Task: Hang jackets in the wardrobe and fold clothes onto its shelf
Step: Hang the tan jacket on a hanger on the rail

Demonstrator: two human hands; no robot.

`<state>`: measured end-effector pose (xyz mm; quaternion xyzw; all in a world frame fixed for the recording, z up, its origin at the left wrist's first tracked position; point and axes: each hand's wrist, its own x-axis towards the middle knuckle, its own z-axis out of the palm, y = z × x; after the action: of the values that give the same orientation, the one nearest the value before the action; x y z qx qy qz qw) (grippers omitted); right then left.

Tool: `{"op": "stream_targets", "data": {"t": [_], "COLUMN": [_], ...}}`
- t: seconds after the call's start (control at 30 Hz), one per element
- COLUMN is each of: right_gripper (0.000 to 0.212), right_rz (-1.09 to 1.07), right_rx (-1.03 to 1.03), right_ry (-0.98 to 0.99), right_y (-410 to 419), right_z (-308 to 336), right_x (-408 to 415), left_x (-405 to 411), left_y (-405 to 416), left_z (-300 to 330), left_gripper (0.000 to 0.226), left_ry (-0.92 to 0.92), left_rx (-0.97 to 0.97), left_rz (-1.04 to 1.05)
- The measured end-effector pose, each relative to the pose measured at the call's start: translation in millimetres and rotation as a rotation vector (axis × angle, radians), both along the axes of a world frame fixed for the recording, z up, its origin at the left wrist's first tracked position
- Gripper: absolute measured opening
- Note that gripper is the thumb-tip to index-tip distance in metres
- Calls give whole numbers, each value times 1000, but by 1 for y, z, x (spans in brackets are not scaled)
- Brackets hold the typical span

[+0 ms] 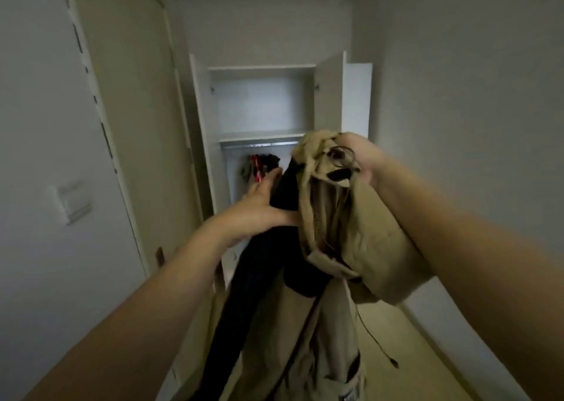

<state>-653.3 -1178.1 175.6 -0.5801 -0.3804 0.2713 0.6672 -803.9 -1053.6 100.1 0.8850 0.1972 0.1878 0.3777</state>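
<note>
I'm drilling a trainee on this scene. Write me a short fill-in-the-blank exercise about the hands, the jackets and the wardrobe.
1. The right hand grips the collar end of the ____-coloured jacket.
2. The left hand holds the ____ garment beside it.
3. The wardrobe doors stand ____.
4. Clothes already hang below the wardrobe's ____.

Missing words: beige; black; open; shelf

I stand in a home hallway: an open white wardrobe point(265, 120), hanging clothes point(261, 165), a wall light switch point(74, 202).
</note>
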Motion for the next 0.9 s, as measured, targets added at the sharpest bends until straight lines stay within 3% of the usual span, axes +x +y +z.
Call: {"op": "stream_targets", "data": {"t": [0.1, 0.13, 0.23, 0.3, 0.43, 0.5, 0.53, 0.6, 0.67, 0.73, 0.77, 0.83, 0.9], "right_gripper": [36, 33, 16, 16, 55, 44, 33, 14, 12, 33, 48, 74, 96], "right_rz": [-9, -38, -166, -252, -588, -810, -820, -576, -247, -157, -160, -224, -209], "right_rx": [-236, -292, -345, -392, -358, -140, -39, -59, -372, -667, -702, -560, -447], "right_ry": [-371, -532, -749, -840, -961, -1107, -1192, -1309, -1084, -706, -546, -309, -211], "right_y": [44, 52, 71, 76, 86, 81, 77, 78, 95, 127, 144, 181, 216], "right_z": [11, 14, 5, -12, -88, -140, -166, -216, -244, -255, -255, -250, -238], "right_x": [16, 23, 75, 107, 149, 152, 152, 159, 174, 198, 211, 236, 260], "left_x": [36, 44, 67, 92, 161, 194, 210, 238, 264, 286, 295, 306, 314], "left_y": [27, 38, 71, 86, 95, 106, 114, 134, 152, 171, 182, 209, 238], "left_z": [-13, -14, -4, 8, 21, 26, 28, 33, 37, 39, 41, 43, 45], "left_gripper": [30, 23, 30, 32, 32, 34, 35, 37, 43, 53, 57, 57, 55], "left_ry": [-199, -259, -525, -620, -600, -540, -503, -434, -351, -275, -238, -183, -176], "left_rx": [-67, -160, -551, -627, -661, -721, -745, -774, -786, -791, -798, -820, -854], "left_rz": [109, 172, 251, 255, 233, 175, 141, 71, -1, -71, -99, -121, -135]}}
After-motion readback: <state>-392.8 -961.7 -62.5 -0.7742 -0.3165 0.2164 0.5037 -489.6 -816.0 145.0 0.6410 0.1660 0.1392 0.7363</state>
